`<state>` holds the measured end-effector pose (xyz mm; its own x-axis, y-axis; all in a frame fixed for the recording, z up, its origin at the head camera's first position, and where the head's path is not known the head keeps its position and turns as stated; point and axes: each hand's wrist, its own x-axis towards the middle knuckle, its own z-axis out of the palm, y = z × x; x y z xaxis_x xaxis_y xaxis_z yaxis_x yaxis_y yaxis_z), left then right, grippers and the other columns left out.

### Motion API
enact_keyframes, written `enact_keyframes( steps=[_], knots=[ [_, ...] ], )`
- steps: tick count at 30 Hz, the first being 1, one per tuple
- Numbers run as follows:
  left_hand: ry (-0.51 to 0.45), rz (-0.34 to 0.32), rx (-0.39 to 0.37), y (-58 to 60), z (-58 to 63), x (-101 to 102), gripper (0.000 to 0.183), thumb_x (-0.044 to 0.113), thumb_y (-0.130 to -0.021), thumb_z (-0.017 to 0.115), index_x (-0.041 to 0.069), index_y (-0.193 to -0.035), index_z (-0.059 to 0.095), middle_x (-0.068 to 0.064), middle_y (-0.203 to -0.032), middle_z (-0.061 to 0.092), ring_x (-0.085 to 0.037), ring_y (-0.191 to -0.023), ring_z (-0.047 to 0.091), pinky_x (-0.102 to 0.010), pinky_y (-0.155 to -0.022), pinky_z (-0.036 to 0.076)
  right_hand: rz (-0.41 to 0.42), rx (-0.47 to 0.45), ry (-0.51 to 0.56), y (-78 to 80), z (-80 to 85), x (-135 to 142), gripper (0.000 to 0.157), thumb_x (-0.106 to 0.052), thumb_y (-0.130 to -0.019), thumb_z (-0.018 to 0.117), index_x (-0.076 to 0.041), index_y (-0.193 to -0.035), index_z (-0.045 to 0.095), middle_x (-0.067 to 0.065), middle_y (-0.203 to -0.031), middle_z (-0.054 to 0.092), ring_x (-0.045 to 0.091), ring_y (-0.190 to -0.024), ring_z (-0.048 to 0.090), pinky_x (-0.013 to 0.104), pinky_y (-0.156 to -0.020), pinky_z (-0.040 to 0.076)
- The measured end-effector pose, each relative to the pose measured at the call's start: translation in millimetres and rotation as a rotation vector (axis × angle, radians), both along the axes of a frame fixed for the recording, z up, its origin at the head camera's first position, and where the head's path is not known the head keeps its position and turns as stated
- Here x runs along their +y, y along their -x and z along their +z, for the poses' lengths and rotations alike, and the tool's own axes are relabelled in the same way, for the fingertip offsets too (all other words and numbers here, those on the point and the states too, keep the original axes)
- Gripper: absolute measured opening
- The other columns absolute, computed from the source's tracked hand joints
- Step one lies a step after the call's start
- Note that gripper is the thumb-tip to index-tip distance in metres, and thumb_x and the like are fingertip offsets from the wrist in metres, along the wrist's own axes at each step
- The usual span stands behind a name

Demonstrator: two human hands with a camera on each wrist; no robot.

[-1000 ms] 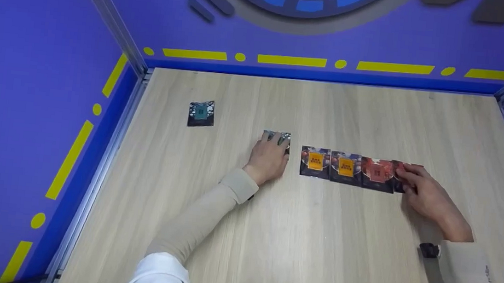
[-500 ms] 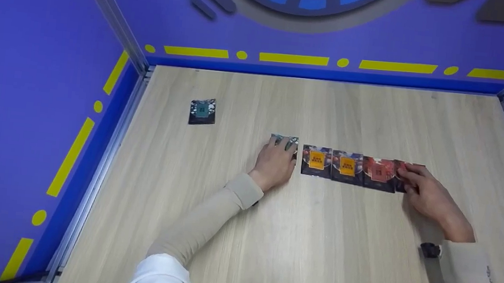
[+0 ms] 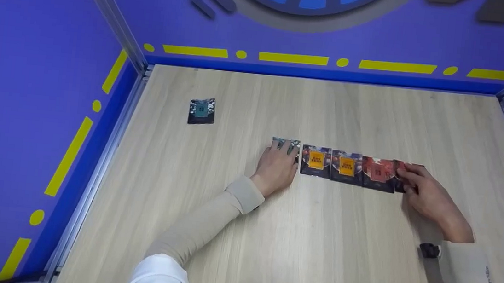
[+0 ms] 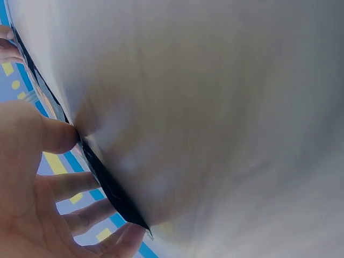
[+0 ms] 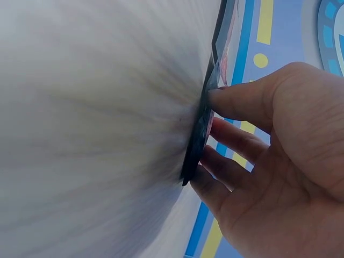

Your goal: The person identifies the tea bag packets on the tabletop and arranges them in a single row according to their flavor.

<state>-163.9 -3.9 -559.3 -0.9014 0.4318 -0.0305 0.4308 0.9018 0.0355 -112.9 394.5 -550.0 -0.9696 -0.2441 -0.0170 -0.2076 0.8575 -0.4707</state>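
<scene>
Flat, glossy printed packets lie on the wooden table. My left hand [image 3: 277, 168] rests on a green-and-black packet [image 3: 296, 144], its fingers spread and hiding most of it. In the left wrist view the thumb and fingertips touch this packet [image 4: 115, 193], which is seen nearly edge-on. To its right, a small gap away, begins a row: two orange-labelled packets [image 3: 316, 160], then a red packet [image 3: 378, 173]. At the row's right end my right hand [image 3: 431, 198] presses its fingertips on another red packet [image 3: 401, 169], partly hidden; the right wrist view shows this packet [image 5: 199, 137] edge-on.
Another green-labelled packet [image 3: 201, 111] lies alone at the back left of the table [image 3: 338, 251]. Blue-purple panels [image 3: 308, 36] with yellow marks stand behind and at the sides. A metal rail [image 3: 96, 173] runs along the left edge.
My left hand has slid the green packet right and slightly nearer, toward the row, narrowing the gap to the first orange-labelled packet. The right hand stays on the end red packet.
</scene>
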Motion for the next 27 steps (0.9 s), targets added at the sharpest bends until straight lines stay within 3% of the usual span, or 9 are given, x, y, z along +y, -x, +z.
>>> enact_keyframes(
  steps=[13, 27],
  knots=[
    [0.048, -0.010, -0.005, -4.5, 0.6, 2.0, 0.056, 0.043, -0.111, 0.047, 0.015, -0.159, 0.051, -0.010, -0.161, 0.050, -0.036, -0.143, 0.052, -0.046, -0.108, 0.054, -0.014, -0.033, -0.013, 0.1, 1.4, -0.9, 0.048, 0.008, -0.099, 0.057, 0.013, -0.147, 0.054, 0.034, -0.154, 0.042, 0.061, -0.139, 0.045, 0.075, -0.106, 0.041],
    [-0.014, -0.019, 0.050, -10.1, 1.0, 3.8, 0.053, 0.043, -0.109, 0.054, 0.014, -0.153, 0.057, -0.011, -0.156, 0.056, -0.037, -0.136, 0.059, -0.046, -0.101, 0.058, 0.017, 0.028, -0.010, -1.1, -0.4, 0.9, 0.049, 0.010, -0.096, 0.058, 0.014, -0.144, 0.056, 0.033, -0.150, 0.046, 0.059, -0.134, 0.050, 0.071, -0.101, 0.045]
  ],
)
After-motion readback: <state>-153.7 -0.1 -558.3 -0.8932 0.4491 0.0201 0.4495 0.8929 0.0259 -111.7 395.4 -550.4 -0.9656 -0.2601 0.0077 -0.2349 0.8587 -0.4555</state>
